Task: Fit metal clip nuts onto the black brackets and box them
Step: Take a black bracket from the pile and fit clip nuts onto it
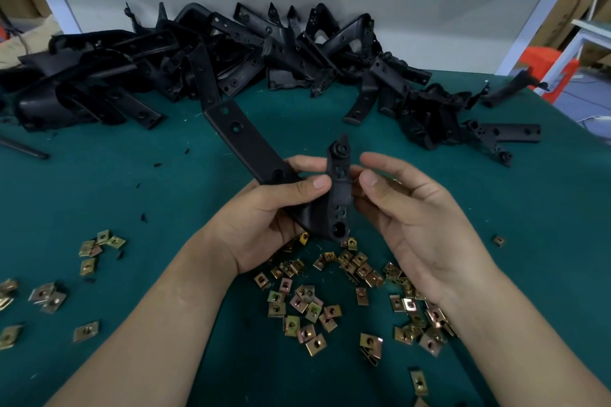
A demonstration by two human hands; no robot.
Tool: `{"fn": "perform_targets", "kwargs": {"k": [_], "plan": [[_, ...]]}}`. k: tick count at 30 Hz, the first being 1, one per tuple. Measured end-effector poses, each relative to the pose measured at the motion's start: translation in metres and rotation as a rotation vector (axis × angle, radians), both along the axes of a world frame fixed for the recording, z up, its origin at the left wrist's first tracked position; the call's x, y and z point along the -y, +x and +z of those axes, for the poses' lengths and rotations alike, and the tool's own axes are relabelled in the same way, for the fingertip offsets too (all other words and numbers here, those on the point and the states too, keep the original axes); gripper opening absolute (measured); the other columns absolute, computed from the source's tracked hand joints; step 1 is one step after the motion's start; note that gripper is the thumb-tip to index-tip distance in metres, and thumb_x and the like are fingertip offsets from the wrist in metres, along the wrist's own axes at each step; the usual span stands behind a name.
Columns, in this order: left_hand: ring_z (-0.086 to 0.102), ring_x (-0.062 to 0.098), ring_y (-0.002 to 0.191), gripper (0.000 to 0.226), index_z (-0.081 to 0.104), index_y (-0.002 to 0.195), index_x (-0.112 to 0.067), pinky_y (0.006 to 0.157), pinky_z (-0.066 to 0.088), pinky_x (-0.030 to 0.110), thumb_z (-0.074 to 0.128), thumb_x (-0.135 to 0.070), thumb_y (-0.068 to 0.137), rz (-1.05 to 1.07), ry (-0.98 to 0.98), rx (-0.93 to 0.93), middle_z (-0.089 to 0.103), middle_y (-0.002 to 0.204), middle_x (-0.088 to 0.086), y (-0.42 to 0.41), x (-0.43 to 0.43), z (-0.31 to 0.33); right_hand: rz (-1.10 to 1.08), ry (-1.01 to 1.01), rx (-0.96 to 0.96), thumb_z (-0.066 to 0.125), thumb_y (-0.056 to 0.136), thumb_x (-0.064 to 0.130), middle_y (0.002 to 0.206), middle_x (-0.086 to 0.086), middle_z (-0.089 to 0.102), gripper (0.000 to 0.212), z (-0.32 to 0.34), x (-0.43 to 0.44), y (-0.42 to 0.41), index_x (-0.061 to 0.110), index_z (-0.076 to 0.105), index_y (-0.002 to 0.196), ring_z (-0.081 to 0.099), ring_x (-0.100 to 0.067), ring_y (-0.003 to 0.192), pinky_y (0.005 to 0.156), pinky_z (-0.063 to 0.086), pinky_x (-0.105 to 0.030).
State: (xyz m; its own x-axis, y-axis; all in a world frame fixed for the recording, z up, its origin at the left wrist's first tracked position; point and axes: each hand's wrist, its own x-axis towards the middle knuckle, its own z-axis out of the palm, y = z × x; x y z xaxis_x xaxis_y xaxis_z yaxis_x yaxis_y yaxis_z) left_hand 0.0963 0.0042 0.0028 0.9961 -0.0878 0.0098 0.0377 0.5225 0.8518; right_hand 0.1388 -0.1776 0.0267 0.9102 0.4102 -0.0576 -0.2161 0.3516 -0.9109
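My left hand [264,215] grips a black L-shaped bracket [251,145] above the green table, its long arm pointing up and left. The bracket's short arm stands upright between my hands. My right hand [413,218] is right beside that arm, thumb and fingertips pinched near its edge. A sliver of metal shows behind the thumb; I cannot tell if it is a clip nut. Several brass-coloured clip nuts [307,311] lie scattered on the mat below my hands.
A big heap of black brackets [185,56] runs along the back of the table. More brackets [429,116] lie at the right. Smaller groups of clip nuts [46,297] sit at the left. An orange object [542,59] stands beyond the table's right edge.
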Motion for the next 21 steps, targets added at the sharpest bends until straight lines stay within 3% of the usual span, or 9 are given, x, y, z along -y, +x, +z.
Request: {"fn": "perform_targets", "kwargs": {"k": [3,7,15,21], "plan": [[0.073,0.021,0.099,0.022,0.078,0.096,-0.019,0.079,0.062,0.033,0.08,-0.02,0.074,0.047,-0.027,-0.029,0.076,0.109,0.007,0.0011,0.0007,-0.0011,0.016,0.037,-0.041,0.072,0.073,0.004,0.106,-0.016,0.076,0.024,0.0016,-0.0001,0.0003,0.011,0.079,0.094,0.074,-0.02,0.096,0.081,0.057,-0.022],[0.074,0.02,0.091,0.017,0.078,0.085,-0.022,0.073,0.062,0.032,0.082,-0.022,0.069,0.072,-0.027,-0.048,0.076,0.101,0.005,0.0003,0.0019,-0.0012,0.025,0.008,-0.048,0.076,0.068,0.005,0.101,-0.015,0.077,0.023,0.0029,-0.0012,-0.0022,0.011,0.081,0.09,0.074,-0.017,0.088,0.077,0.056,-0.019],[0.073,0.02,0.09,0.024,0.069,0.095,-0.013,0.078,0.061,0.032,0.078,-0.021,0.074,0.032,0.008,-0.035,0.074,0.1,0.006,0.0005,0.0006,-0.0006,0.069,0.014,-0.079,0.076,0.071,0.01,0.103,-0.011,0.078,0.021,0.0036,-0.0004,-0.0043,0.014,0.082,0.09,0.075,-0.015,0.087,0.073,0.057,-0.021],[0.071,0.023,0.088,0.023,0.067,0.099,-0.013,0.076,0.059,0.034,0.074,-0.022,0.079,0.001,0.094,-0.007,0.072,0.102,0.011,-0.001,0.0009,-0.0033,0.12,-0.028,-0.076,0.077,0.069,0.017,0.102,-0.008,0.076,0.044,0.0036,0.0011,-0.0045,0.015,0.071,0.113,0.07,-0.015,0.085,0.08,0.058,-0.026]]}}
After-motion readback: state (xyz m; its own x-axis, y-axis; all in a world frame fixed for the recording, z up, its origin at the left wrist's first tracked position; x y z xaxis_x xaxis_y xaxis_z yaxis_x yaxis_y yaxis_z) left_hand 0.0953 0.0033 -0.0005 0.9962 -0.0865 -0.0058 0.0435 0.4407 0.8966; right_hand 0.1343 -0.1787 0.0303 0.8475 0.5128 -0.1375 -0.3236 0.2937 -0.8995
